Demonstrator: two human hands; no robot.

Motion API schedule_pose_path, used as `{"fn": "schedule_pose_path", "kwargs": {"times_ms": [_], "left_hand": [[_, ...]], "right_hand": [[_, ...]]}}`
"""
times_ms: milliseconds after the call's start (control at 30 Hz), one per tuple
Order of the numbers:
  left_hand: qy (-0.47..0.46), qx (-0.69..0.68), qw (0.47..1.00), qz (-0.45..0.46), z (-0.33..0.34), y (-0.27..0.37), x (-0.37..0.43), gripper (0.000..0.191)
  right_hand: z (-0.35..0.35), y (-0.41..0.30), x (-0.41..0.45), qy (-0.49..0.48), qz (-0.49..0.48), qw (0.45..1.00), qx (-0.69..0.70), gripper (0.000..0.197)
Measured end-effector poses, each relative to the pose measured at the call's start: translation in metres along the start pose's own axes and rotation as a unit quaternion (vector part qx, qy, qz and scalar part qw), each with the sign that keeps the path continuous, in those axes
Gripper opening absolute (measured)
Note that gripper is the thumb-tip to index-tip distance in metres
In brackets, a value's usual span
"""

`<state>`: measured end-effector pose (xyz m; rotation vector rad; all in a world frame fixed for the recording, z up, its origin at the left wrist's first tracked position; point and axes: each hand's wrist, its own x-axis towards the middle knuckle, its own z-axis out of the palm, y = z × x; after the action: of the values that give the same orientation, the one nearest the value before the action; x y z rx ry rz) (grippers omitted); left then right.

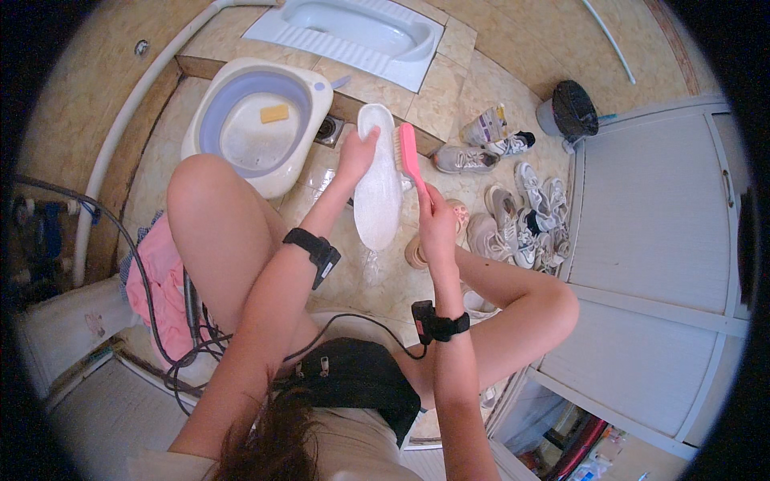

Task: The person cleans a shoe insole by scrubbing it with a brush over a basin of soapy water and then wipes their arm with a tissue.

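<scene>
In front of me, my left hand point(358, 155) grips a white shoe insole point(379, 198) by its upper left edge, the thumb lying on its face. The insole hangs lengthwise, and water runs from its lower end toward the tiled floor. My right hand point(438, 223) holds a pink scrubbing brush point(409, 150) by the handle. Its pale bristles face left, close beside the insole's right edge; whether they touch it I cannot tell. To the left stands a white and purple wash basin point(201, 126) with a yellow bar of soap point(274, 113) in it.
A squat toilet point(355, 30) is set in the raised tiled step ahead. A floor drain point(328, 129) lies beside the basin. Several shoes point(466, 159) crowd the floor at right, near a lined trash bin point(565, 111) and a white door point(643, 204). Black cables point(174, 361) loop at lower left.
</scene>
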<state>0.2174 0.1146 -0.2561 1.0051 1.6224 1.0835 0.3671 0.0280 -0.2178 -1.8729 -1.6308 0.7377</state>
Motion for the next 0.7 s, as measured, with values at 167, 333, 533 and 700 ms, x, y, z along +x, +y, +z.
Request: {"fn": "schedule_pose_path", "kwargs": {"times_ms": [167, 333, 533, 700], "left_hand": [[0.031, -0.018, 0.997, 0.068, 0.009, -0.017, 0.007, 0.038], [0.029, -0.01, 0.999, 0.029, 0.009, -0.018, 0.0, 0.038], [-0.001, -0.016, 0.995, 0.099, 0.02, -0.025, -0.005, 0.038], [0.007, 0.016, 0.997, 0.073, 0.007, -0.026, 0.005, 0.037]], "right_hand": [[0.007, -0.007, 0.003, 0.0, -0.006, 1.0, -0.005, 0.024], [0.01, 0.004, -0.014, 0.022, -0.028, 0.998, -0.043, 0.024], [0.014, -0.006, 0.013, 0.052, -0.063, 0.994, -0.072, 0.025], [0.018, -0.004, -0.017, 0.047, -0.065, 0.987, -0.136, 0.023]]}}
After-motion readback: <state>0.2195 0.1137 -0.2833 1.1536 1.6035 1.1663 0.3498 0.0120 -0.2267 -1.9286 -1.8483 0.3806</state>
